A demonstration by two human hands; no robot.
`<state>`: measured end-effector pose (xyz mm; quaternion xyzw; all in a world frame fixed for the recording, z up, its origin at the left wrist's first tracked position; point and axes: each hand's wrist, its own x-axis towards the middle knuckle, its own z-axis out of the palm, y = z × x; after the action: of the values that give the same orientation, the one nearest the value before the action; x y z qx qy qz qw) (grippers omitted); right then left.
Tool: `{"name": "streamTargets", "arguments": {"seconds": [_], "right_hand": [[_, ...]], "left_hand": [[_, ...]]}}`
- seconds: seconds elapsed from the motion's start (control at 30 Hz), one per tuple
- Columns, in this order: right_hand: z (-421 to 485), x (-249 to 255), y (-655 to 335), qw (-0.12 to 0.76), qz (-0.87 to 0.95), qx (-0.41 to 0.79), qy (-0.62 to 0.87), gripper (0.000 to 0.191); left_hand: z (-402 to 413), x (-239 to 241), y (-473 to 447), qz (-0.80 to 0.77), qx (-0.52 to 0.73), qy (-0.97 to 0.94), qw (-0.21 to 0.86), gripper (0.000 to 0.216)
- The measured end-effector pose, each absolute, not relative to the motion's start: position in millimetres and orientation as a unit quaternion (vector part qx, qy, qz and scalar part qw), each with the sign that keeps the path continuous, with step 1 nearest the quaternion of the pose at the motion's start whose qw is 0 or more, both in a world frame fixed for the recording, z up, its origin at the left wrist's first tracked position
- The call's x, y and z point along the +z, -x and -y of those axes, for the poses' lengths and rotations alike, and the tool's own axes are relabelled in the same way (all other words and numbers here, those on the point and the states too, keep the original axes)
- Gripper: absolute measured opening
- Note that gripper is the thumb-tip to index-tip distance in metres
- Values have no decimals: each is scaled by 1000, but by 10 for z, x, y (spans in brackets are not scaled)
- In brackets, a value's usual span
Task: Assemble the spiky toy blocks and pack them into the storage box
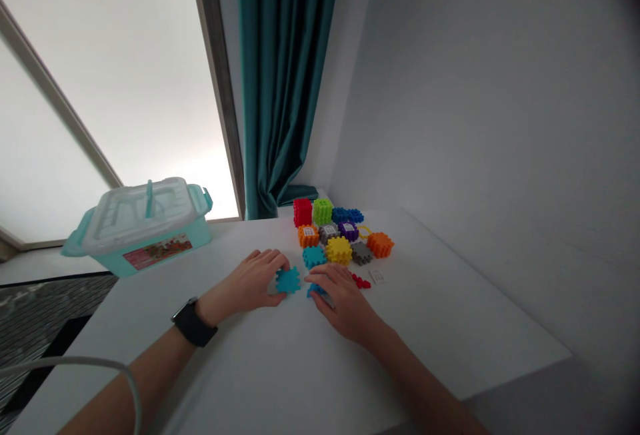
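My left hand (254, 280), with a black watch on its wrist, grips a light blue toothed tile (289, 280) between thumb and fingers, flat against the white table. To its right, my right hand (346, 300) has curled fingers and thumb at a blue toothed piece (314, 290), partly hidden under them. A red toothed piece (361, 282) shows beside the right hand's knuckles. Just beyond the hands lie a light blue block (314, 257), a yellow block (339, 250) and a dark grey tile (361, 253).
Farther back are red (303, 212), green (323, 211) and purple (349, 230) blocks, with orange ones too. A small white square (377, 276) lies at right. The lidded teal box (155, 242) stands at left. A pale cable (120, 363) crosses the lower left.
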<state>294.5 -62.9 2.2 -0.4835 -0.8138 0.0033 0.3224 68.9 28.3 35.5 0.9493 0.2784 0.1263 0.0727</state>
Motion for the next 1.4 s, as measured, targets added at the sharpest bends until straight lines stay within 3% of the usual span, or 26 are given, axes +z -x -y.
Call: {"name": "streamTargets", "arguments": {"seconds": [0.17, 0.27, 0.6, 0.83, 1.13, 1.4], "right_hand": [[628, -3, -2987, 341, 794, -9, 504, 54], [628, -7, -2993, 348, 790, -14, 505, 59], [605, 3, -3045, 352, 804, 0, 479, 48], [633, -25, -3060, 404, 766, -5, 500, 47], [652, -74, -2939, 465, 716, -25, 520, 44], [658, -103, -3011, 431, 742, -48, 510, 36]], "left_hand": [[-202, 456, -755, -233, 181, -955, 32, 30], [-144, 477, -786, -203, 196, -959, 6, 28], [-60, 497, -832, -181, 187, -965, -24, 25], [-113, 459, -797, -217, 239, -946, 26, 43], [-93, 398, -840, -256, 273, -926, 47, 24], [-171, 396, -791, -238, 251, -938, -28, 22]]}}
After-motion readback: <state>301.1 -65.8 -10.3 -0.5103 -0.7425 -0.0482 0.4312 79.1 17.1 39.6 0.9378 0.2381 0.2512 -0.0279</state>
